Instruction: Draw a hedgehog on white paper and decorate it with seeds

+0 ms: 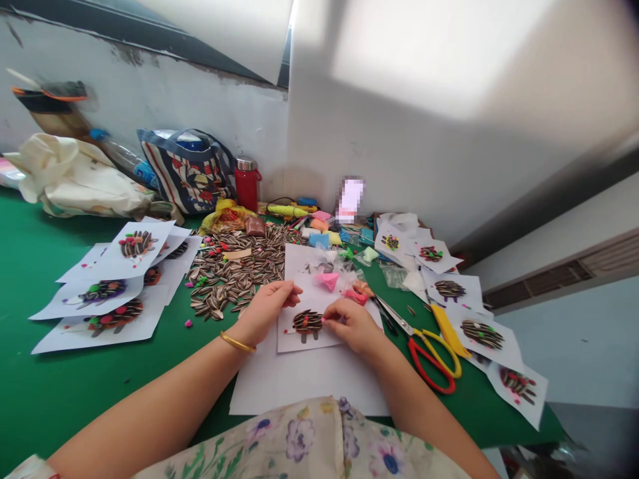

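A white card [329, 340] lies on larger white sheets in front of me, bearing a hedgehog figure [307, 321] made of striped seeds with small red and orange dots. My left hand [272, 303] hovers over the card's upper left edge, its fingers together; what they hold, if anything, is hidden. At the figure's right side, my right hand [352, 322] pinches a tiny pink piece [323, 320] between thumb and finger. Pink clay [328, 281] and red clay [355, 296] sit just beyond my hands.
A heap of striped seeds [239, 266] spreads at the left. Scissors [424, 346] and a yellow tool [448, 329] lie at the right. Finished cards [107, 326] flank both sides. A red flask [246, 186], a bag [190, 173] and a phone [350, 199] stand by the wall.
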`<state>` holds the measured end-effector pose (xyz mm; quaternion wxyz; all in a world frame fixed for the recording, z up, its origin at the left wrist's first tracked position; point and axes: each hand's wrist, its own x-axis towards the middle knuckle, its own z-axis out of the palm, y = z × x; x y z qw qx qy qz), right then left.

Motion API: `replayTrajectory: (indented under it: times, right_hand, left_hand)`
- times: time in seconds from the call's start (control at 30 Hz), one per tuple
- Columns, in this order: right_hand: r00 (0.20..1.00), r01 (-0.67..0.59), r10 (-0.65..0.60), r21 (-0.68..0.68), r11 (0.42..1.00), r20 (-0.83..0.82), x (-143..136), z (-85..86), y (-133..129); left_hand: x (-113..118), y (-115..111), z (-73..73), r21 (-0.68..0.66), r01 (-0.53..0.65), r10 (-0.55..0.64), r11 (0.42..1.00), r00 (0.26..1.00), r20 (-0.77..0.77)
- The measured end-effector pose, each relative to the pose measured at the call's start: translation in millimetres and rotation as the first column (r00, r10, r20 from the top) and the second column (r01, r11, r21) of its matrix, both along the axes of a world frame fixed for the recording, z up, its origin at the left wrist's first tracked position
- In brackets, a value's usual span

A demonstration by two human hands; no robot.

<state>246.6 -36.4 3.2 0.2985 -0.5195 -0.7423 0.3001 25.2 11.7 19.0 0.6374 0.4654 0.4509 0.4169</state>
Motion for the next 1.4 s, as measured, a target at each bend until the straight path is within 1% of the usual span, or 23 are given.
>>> replayTrajectory:
  times: [0.1,0.2,0.4,1.03,1.23,1.4]
  right_hand:
    - [1.0,-0.02,0.021,0.052,0.998,-0.004,-0.5,-0.1,1.0]
    - [0.999,-0.03,0.031,0.068,0.997,-0.009,-1.3,-1.9,1.6]
    - [1.0,-0.028,0.028,0.071,0.997,0.008,-1.9,-5.0,1.9]
    - [0.998,-0.047,0.044,0.075,0.996,0.051,-3.8,-2.2,1.8]
    - [0.998,-0.019,0.014,0.071,0.997,0.062,0.3,-4.9,3.0]
    - [0.997,-0.02,0.013,0.084,0.996,0.079,-1.9,-5.4,2.1]
  left_hand:
    - [-0.2,0.2,-1.3,0.0,0.005,-0.005,1.0,1.0,0.001]
    - [-0.4,0.5,-3.1,0.004,0.01,-0.01,1.0,1.0,0.002]
    - [0.1,-0.1,-2.3,-0.004,0.011,-0.011,1.0,1.0,0.009]
    - [0.7,-1.2,-0.6,0.006,0.01,-0.01,1.0,1.0,-0.005]
    - [0.4,-0.8,-1.7,0.01,0.014,-0.014,1.0,1.0,-0.008]
    - [0.6,-0.6,-2.8,0.0,0.019,-0.019,1.0,1.0,0.0]
